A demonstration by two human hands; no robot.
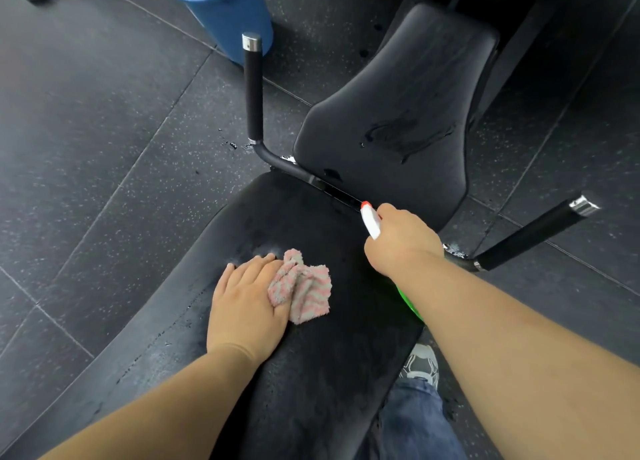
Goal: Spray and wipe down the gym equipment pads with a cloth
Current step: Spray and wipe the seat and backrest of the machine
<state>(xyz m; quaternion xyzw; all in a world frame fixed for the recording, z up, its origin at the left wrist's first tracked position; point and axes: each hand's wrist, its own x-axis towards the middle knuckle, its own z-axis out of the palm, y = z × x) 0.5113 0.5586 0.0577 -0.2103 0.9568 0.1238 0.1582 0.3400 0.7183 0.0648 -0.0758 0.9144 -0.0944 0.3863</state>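
The dark floor (104, 148) is the biggest thing here; the bench stands on it. The long pad (311, 390) runs toward the person, so both arms can reach it; it looks wet and spotty, so I think this is the wiping step. The seat pad (408, 106) lies just past it, with wet streaks in its middle; it may need more rubbing. A blue bucket (225, 6) stands on the floor behind, well apart from the hands. One black handle (252, 89) sticks up beside the seat pad.

The left hand (247, 307) lies flat with straight fingers, pressing the cloth (304, 286) down on the long pad; flat fingers push the cloth hard on the wet part. The right hand (401, 241) is curled round the spray bottle (370, 219), just above the long pad's far end; the red tip points at the seat pad, maybe ready to squirt there.
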